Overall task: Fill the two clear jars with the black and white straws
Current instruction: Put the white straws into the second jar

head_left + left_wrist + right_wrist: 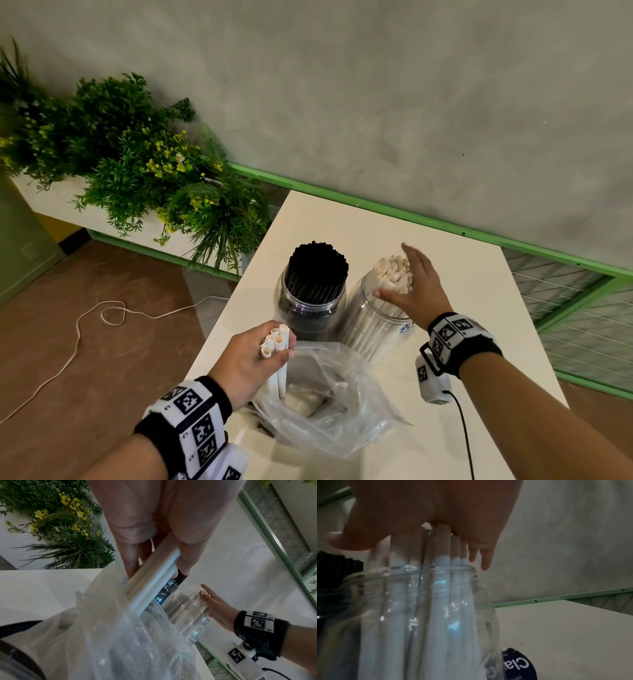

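You are gripping a small bundle of white straws (276,341) in your left hand (251,359), fingers curled round them, their lower ends dipping into the clear plastic bag (339,394) at 6 o'clock on the white table (462,274). Your right hand (416,287) is lying flat, fingers straight, pressing on the tops of the white straws in the right jar (373,322), at 1 o'clock from the bag. Touching it at its 9 o'clock is standing the left jar (310,301), packed with black straws (318,263). Green plants (137,154) are sitting at 10 o'clock, off the table.
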The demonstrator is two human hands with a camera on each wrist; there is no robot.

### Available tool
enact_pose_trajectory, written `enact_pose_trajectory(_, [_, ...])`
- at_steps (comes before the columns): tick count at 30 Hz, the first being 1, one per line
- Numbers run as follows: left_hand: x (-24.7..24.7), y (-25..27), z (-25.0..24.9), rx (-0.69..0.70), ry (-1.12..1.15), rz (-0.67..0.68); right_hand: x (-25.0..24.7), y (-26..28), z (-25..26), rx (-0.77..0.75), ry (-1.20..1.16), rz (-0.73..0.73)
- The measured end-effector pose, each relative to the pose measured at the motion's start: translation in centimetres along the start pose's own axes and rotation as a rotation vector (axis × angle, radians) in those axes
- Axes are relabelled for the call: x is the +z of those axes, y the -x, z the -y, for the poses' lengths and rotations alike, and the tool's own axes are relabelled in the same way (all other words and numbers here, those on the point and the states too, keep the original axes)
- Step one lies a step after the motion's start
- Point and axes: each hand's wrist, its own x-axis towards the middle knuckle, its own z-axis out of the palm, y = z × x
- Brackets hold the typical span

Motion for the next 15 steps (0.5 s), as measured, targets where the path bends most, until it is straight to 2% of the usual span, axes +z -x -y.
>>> enact_pose_trajectory(2, [0.0,0.0,0.0,-0.003,-0.005,0.000,0.8,0.1,0.1,-0.045,0.017,-0.116])
enact_pose_trajectory(5, [-0.1,0.0,-0.1,-0.009,-0.007,0.002,1.3,0.1,0.2,-0.204,0.061,-0.341])
enact_pose_trajectory(7, [-0.1,0.0,-0.1,-0.003,-0.014,0.006,0.9,-0.7,0.6,-0.274,0.102,-0.401])
enact_pose_trajectory(10, [-0.1,0.0,-0.1,0.004,-0.015,0.013,0.4,-1.6,0.8,-0.293,0.194,-0.368])
enact_pose_trajectory(13, [-0.1,0.0,-0.1,0.000,-0.010,0.013,0.7,-1.3,0.1,-0.262,0.318,-0.254])
enact_pose_trajectory(15, [-0.1,0.0,-0.1,-0.003,-0.008,0.016,0.6,-1.0,-0.3,-0.249,0.318,-0.191])
